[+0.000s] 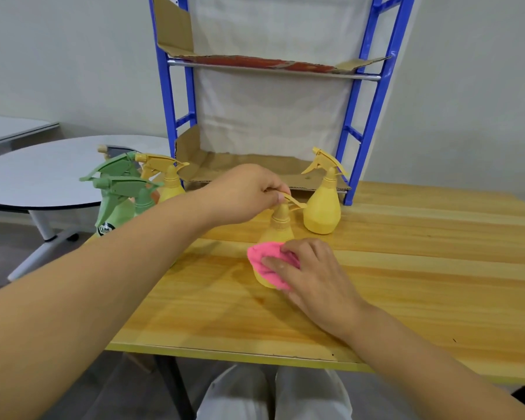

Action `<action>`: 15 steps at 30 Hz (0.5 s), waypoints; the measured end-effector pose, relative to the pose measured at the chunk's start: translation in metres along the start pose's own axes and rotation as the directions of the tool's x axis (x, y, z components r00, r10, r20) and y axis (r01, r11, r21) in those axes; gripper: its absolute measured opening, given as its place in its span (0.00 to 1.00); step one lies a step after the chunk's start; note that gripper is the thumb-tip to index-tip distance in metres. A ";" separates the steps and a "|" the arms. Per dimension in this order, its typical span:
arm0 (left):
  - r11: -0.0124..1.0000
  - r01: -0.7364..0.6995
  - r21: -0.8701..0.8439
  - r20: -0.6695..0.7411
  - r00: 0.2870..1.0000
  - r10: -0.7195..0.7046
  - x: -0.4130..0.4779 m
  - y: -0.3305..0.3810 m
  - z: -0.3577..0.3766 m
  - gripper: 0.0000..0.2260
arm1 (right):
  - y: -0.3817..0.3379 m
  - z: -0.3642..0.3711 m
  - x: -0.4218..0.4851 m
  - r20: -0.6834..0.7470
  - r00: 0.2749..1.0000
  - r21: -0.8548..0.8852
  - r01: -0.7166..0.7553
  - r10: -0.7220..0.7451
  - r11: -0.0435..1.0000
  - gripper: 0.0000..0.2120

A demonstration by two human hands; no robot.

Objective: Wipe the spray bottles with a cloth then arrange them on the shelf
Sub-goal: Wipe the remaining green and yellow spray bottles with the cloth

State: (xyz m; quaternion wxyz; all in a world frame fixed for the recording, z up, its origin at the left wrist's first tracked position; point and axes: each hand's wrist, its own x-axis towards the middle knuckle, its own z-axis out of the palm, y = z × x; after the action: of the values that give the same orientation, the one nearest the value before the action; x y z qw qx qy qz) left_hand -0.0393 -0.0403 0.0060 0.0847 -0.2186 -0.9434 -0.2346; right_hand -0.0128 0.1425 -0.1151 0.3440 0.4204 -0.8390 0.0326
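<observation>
A yellow spray bottle (279, 225) stands upright on the wooden table (406, 283). My left hand (243, 195) grips its trigger head from above. My right hand (312, 271) presses a pink cloth (265, 260) against the bottle's lower body, covering most of it. A second yellow bottle (323, 207) stands just behind and to the right, at the foot of the blue shelf (373, 95). At the left stand two green bottles (115, 195) and another yellow bottle (167, 177), partly behind my left forearm.
The blue metal shelf stands at the table's back edge, its two levels lined with cardboard (249, 168). A round white table (58, 171) sits off to the left on the floor. My knees show below the table's front edge.
</observation>
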 end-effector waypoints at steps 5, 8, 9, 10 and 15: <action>0.999 0.001 0.033 0.010 1.000 -0.002 0.008 -0.002 -0.001 0.10 | 0.000 0.001 -0.001 0.148 0.983 0.048 0.106 -0.112 0.993 0.21; 0.999 0.003 0.047 0.022 1.000 -0.004 0.012 -0.005 -0.001 0.11 | 0.003 0.003 -0.002 0.207 0.959 0.072 0.183 -0.194 0.981 0.20; 0.999 0.000 0.046 0.020 1.000 -0.001 0.013 -0.005 -0.001 0.11 | 0.004 0.001 -0.002 0.196 0.960 0.087 0.188 -0.201 0.978 0.19; 0.999 -0.003 0.043 0.017 1.000 0.003 0.014 -0.006 -0.001 0.10 | 0.006 -0.003 0.000 0.161 0.967 0.100 0.183 -0.197 0.978 0.19; 0.999 -0.047 0.015 0.012 0.999 0.046 0.014 -0.008 -0.001 0.10 | 0.015 -0.016 0.029 -0.137 0.987 0.164 -0.063 0.086 0.984 0.26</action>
State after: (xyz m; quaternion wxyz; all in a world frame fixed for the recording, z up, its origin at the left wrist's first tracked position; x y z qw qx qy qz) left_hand -0.0555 -0.0421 0.0067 0.0864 -0.2411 -0.9404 -0.2239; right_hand -0.0267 0.1383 -0.0815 0.3672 0.4113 -0.8220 0.1427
